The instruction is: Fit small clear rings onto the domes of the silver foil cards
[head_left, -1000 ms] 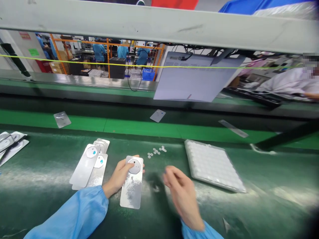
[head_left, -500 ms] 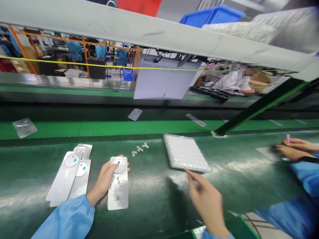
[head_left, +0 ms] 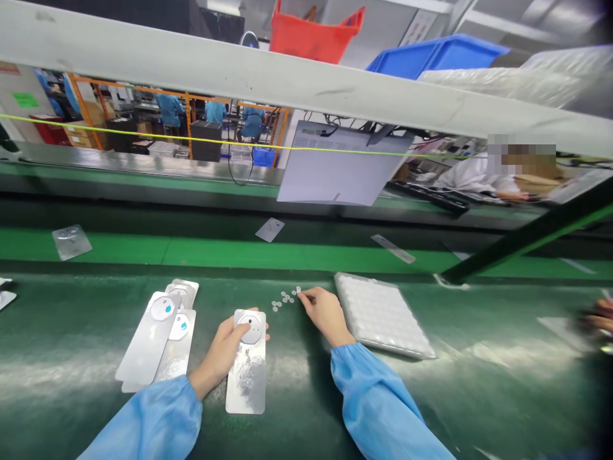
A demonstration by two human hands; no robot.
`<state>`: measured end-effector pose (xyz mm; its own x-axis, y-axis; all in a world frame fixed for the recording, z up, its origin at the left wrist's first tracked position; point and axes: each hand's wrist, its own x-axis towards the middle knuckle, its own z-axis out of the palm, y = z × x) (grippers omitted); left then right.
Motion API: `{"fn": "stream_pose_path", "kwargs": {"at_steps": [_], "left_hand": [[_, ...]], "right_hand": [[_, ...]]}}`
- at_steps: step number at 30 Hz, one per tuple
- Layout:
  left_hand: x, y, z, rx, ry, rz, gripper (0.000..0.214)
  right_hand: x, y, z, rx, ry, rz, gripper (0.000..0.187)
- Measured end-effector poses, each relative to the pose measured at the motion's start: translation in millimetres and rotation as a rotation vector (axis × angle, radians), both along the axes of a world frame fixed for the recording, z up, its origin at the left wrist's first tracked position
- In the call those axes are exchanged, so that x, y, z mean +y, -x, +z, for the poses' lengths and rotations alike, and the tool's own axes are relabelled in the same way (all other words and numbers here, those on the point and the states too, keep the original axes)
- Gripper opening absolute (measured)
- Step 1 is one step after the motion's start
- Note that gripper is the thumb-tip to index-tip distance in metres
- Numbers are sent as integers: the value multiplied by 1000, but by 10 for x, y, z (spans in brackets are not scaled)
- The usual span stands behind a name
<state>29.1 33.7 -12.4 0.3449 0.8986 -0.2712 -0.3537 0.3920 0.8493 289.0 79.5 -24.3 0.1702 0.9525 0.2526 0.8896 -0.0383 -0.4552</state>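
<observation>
My left hand (head_left: pixel 225 348) is closed around the upper edge of a shiny silver rectangular panel (head_left: pixel 246 383), thumb across the front. That panel carries a white round piece (head_left: pixel 251 328) with small holes near its top. My right hand (head_left: pixel 327 313) reaches forward over the green bench, thumb and forefinger pinched at the rightmost of several small white rings (head_left: pixel 286 298). Left of my left hand lies an overlapping pile of similar silver panels (head_left: pixel 146 342); blue marks show on the round pieces of two of them.
A plastic-wrapped white pack (head_left: pixel 383 316) rests right of my right hand. Flat clear pieces (head_left: pixel 71 241) lie on the bright green strip behind. A slanted dark green post (head_left: pixel 517 239) stands at right. At the right edge, a co-worker's hand (head_left: pixel 601 316) is blurred.
My right hand has moved forward and left, from in front of the white pack to the small rings. My left hand still holds the panel. The view has shifted.
</observation>
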Motion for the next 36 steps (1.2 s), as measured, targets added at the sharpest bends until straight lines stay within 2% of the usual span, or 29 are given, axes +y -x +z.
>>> {"fn": "stream_pose_path", "kwargs": {"at_steps": [5,10,12,14,18,20,23,27,31,36], "left_hand": [[-4,14,21,31,-20,-20,61],[-17,20,24,47,-36,-45,62],[-45,21,14,68,-86,-7,70],[-87,22,9,149,-215,69,75],[-163,15,28,417,-521,113,45],[-181,2,42,460,-556,112,34],[-180,-16,56,419,-513,125,30],[-161,-23,75,375,-475,101,15],[-154,-24,92,370,-484,82,14],[-157,-25,79,380,-446,134,9]], "right_hand": [[104,22,58,121,42,-62,23],[91,49,197,390,22,-51,32],[-14,100,264,547,26,-10,40],[-170,212,308,715,54,52,49],[-503,591,305,973,142,160,53],[-623,777,289,1098,187,192,50],[-718,940,285,1246,265,232,45],[-739,933,297,1208,317,276,44],[-747,853,277,1208,350,303,47],[-789,836,262,1163,392,346,43]]}}
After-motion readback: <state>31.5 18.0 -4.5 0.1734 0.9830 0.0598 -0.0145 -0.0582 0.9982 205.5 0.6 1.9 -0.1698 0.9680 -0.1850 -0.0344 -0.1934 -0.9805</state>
